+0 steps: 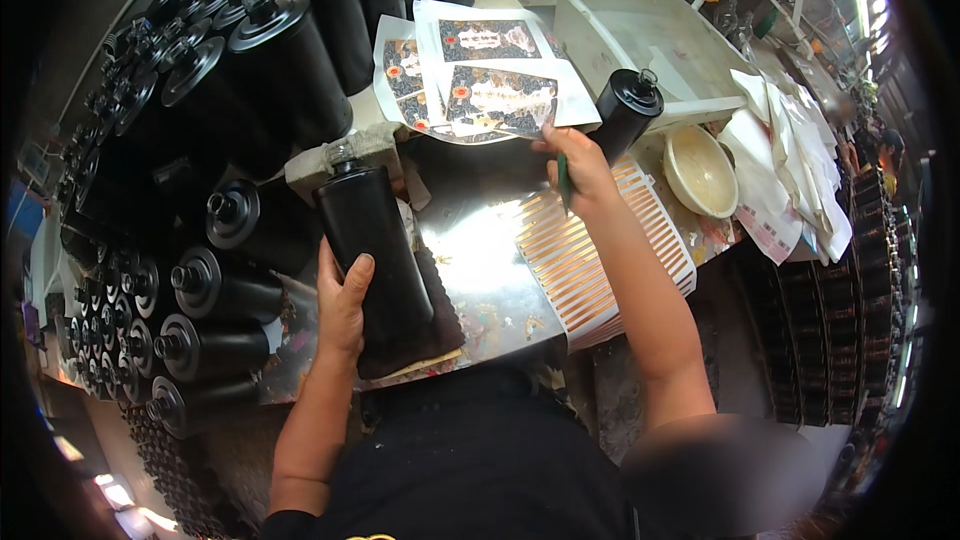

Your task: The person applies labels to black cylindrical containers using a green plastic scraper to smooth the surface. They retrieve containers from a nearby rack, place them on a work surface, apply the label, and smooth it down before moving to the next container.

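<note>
My left hand (345, 305) is wrapped round a black bottle (368, 230) with a clear glass neck. The bottle lies tilted, its neck end by a folded grey cloth (300, 168) and its base over a dark towel (435, 290). My right hand (583, 168) is closed on a thin green flat tool (564, 185). Its fingertips touch the lower right corner of a printed dark decal sheet (503, 98), atop several similar sheets on white paper; whether they grip the corner, I cannot tell.
Many black bottles (290, 50) crowd the left side, some standing and some lying. Another black bottle (628, 105) stands right of the sheets. A white slatted rack (600, 250), a cream bowl (700, 172), a large translucent tub (650, 40) and crumpled papers (785, 160) occupy the right.
</note>
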Motion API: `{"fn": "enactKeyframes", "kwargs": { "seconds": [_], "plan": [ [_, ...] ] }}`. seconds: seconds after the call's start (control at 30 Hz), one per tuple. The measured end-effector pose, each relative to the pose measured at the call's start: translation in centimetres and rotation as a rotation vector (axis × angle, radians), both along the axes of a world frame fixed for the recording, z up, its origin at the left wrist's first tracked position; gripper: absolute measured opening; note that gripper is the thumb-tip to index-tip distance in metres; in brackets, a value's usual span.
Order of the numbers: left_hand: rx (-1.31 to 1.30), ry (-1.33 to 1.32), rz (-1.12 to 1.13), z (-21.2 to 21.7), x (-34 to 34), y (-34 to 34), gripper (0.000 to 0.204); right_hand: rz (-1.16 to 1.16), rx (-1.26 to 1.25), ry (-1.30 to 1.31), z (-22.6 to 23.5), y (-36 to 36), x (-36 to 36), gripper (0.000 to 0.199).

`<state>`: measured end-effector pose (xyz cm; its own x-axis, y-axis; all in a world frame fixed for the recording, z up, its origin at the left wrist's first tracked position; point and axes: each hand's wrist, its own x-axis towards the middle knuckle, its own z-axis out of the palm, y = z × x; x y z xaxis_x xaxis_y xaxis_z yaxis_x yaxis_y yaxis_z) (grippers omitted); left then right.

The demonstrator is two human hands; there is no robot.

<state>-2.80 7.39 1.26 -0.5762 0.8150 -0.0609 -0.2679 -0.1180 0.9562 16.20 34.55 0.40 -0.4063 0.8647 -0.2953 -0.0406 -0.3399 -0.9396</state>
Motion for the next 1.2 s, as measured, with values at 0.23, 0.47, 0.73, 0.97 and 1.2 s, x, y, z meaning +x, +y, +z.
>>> {"fn": "enactKeyframes", "kwargs": {
  "seconds": [0.23, 0.47, 0.73, 0.97, 1.2],
  "plan": [
    [-0.054, -0.056, 0.052, -0.8, -0.3, -0.4, 0.074, -0.181, 1.361, -0.655, 2.4, -2.4, 2.2, 0.060],
    [0.000, -0.080, 0.066, -0.6, 0.1, -0.2, 0.073, 0.008, 0.933, -0.321, 7.9, 1.3, 3.9, 0.023],
    [-0.025, -0.056, 0.033, -0.8, 0.0, 0.3, 0.074, -0.276, 0.305, -0.552, 4.8, 26.4, 15.8, 0.031],
    [-0.031, -0.082, 0.090, -1.1, 0.2, -0.4, 0.077, -0.027, 0.092, -0.696, 4.3, 29.9, 12.5, 0.022],
    [-0.049, -0.043, 0.104, -0.1, 0.7, 0.0, 0.078, 0.509, 0.256, -0.358, 16.2, 18.7, 0.9, 0.027]
  ]
}}
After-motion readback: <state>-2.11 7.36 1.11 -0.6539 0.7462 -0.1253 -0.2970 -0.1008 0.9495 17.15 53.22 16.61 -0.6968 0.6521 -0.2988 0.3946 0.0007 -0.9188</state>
